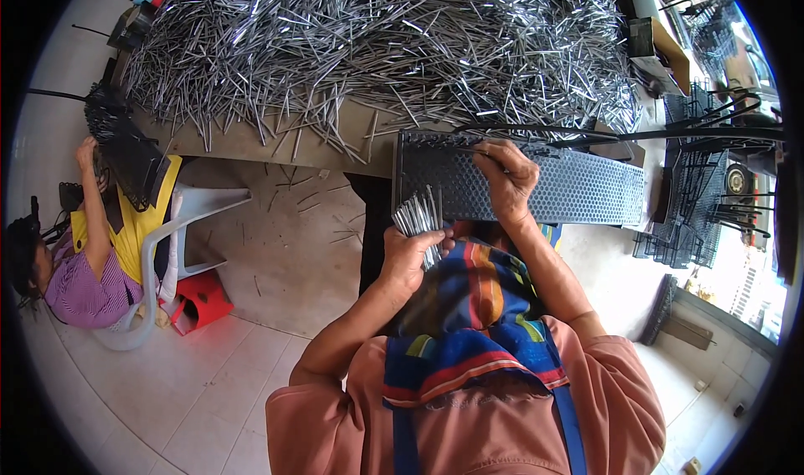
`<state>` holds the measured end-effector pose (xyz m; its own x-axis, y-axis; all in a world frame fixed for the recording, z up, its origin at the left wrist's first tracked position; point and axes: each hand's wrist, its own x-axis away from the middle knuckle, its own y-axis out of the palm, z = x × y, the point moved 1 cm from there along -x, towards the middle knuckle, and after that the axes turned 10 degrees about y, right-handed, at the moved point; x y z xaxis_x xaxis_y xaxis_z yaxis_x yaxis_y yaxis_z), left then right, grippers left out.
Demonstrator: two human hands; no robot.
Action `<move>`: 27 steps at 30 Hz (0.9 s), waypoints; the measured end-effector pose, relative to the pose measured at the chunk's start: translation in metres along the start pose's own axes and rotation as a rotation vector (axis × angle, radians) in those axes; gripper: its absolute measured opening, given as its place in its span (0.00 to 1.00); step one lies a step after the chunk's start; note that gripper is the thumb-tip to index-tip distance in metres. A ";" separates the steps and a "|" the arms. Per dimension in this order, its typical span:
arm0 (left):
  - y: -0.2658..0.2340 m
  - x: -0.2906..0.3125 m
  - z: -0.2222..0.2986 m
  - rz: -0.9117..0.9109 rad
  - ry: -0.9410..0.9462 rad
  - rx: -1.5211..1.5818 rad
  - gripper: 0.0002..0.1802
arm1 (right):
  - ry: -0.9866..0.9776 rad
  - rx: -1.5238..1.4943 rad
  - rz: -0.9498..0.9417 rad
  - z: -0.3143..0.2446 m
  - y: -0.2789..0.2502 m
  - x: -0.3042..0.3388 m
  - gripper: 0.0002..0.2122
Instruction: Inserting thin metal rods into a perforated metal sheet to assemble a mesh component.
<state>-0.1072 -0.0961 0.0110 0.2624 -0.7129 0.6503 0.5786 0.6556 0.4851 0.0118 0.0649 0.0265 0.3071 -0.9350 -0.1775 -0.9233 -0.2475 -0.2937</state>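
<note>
In my left hand is a bundle of thin silver metal strips, fingers wrapped round it, the strip ends fanning upward. My right hand is closed in a pinch at the far long edge of a black perforated metal panel. Whatever sits between its fingertips is too small to make out. The panel lies across in front of me, partly over the table edge, its face full of small round holes. Small dark pieces show along its far edge near my right fingers.
A large heap of loose metal strips covers the table. A co-worker sits at left on a white plastic chair, handling a dark mesh piece. Nearby are a red stool, a cardboard box and black wire racks.
</note>
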 end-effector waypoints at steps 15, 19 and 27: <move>0.000 -0.005 -0.005 -0.017 0.023 0.024 0.12 | -0.109 0.083 -0.056 -0.001 0.006 0.001 0.07; 0.001 -0.004 -0.002 -0.027 0.044 0.015 0.12 | -0.003 0.046 -0.007 -0.004 0.012 0.003 0.06; 0.003 -0.002 0.001 -0.028 0.037 -0.009 0.12 | -0.042 0.324 -0.001 -0.003 0.025 -0.010 0.06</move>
<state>-0.1064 -0.0925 0.0119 0.2742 -0.7400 0.6141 0.5928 0.6329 0.4980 -0.0152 0.0669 0.0236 0.3233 -0.9218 -0.2140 -0.8036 -0.1480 -0.5764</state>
